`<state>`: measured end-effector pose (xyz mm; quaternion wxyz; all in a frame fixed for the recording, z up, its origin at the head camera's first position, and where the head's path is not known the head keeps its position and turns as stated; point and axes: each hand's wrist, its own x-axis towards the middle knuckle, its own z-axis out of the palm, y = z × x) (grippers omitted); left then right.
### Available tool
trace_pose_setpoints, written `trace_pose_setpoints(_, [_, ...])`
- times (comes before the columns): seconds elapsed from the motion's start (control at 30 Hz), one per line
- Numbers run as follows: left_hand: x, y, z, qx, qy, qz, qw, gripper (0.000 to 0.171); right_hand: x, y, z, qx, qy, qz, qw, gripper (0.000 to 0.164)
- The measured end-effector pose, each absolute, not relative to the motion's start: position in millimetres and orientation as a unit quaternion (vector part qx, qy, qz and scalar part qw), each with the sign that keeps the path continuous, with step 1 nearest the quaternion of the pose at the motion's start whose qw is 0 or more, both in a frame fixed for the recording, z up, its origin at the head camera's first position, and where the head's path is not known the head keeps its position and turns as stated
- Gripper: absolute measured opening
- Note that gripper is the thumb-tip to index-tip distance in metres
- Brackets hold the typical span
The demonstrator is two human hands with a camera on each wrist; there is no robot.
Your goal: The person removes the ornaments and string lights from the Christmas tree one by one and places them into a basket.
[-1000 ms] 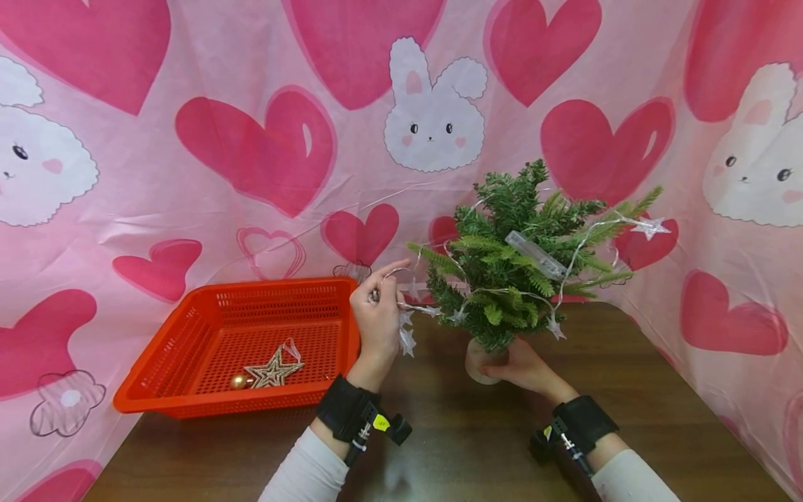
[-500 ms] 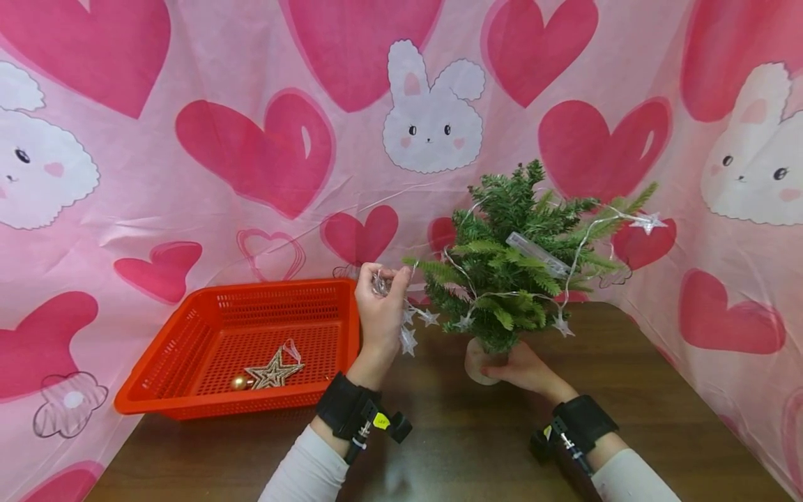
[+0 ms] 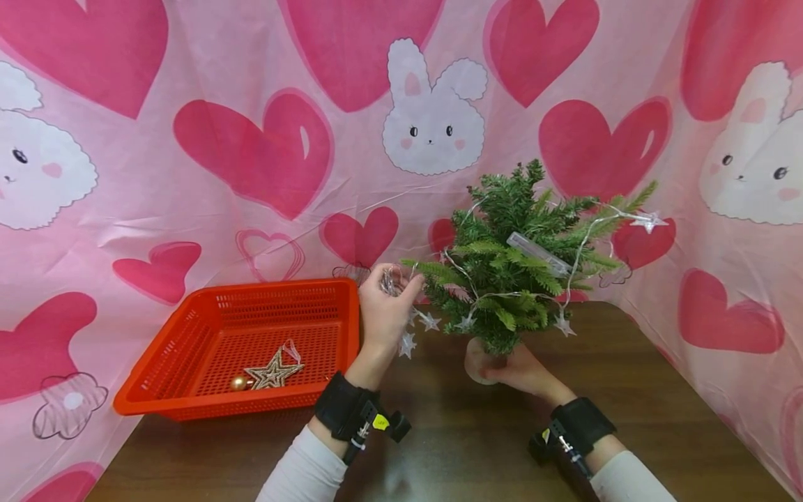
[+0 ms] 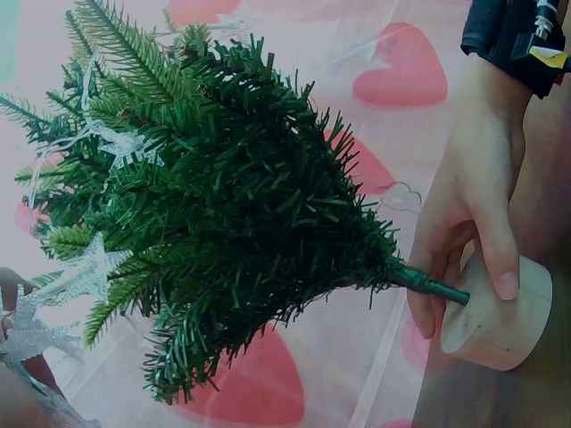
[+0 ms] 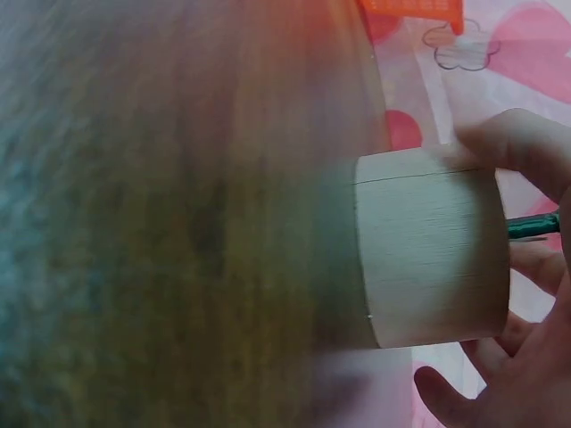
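A small artificial Christmas tree (image 3: 502, 272) stands on the table, on a round pale wooden base (image 5: 433, 250). My right hand (image 3: 530, 369) grips that base, with the thumb on one side and fingers round the stem side. To the left of the branches, my left hand (image 3: 384, 317) holds a bunched length of clear star string lights (image 3: 390, 280) between curled fingers and thumb. Star lights (image 3: 429, 321) dangle from this bunch beside the lower branches. The rest of the string loops around the tree, with a clear battery box (image 3: 538, 254) lying across the front branches.
A red plastic basket (image 3: 235, 403) sits left of my left hand. Inside it lie a gold star ornament (image 3: 274, 371) and a small gold ball (image 3: 238, 383). Behind the brown wooden table (image 3: 452, 446) hangs a pink cloth (image 3: 351, 167) with hearts and rabbits.
My left hand's extended fingers have curled round the bunched lights, and the hand has moved slightly right towards the tree. The tree has shifted slightly; my right hand stays on its base.
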<state>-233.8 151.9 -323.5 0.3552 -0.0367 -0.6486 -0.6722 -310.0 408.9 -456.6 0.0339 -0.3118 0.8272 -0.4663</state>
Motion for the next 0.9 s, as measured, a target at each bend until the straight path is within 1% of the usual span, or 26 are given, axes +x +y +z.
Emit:
trace_pose_setpoints(0.1, [-231.8,150.8,-322.8,-0.045,-0.665,-0.652,0.361,0.018,-311.9,406.8,-458.6,-0.324,0.815,-0.480,0.001,0.079])
trace_pose_setpoints(0.2, [-230.9,150.0,-322.5,-0.060,-0.669,-0.644,0.366,0.019,-312.3,405.9,-458.0,-0.309,0.821,-0.479,-0.016,0.089])
trace_pose_setpoints(0.37, [-231.4,149.6,-321.2,-0.068,-0.668,-0.638,0.377,0.021,-312.2,405.7,-456.4,-0.290,0.838,-0.462,-0.016,0.094])
trace_pose_setpoints(0.43, [-231.5,149.7,-320.3,-0.064,-0.665,-0.635,0.388,0.021,-312.7,406.0,-456.9,-0.296,0.839,-0.457,-0.016,0.092])
trace_pose_setpoints(0.63, [-231.2,149.5,-316.8,-0.058,-0.648,-0.625,0.430,0.022,-314.7,410.6,-459.2,-0.328,0.824,-0.461,-0.014,0.079])
trace_pose_setpoints(0.8, [-230.9,148.1,-315.4,-0.065,-0.632,-0.624,0.455,0.024,-315.8,411.9,-458.8,-0.347,0.827,-0.441,-0.033,0.083])
trace_pose_setpoints(0.9, [-230.2,147.1,-314.9,-0.068,-0.625,-0.625,0.462,0.024,-314.1,411.7,-456.5,-0.326,0.850,-0.413,-0.021,0.086])
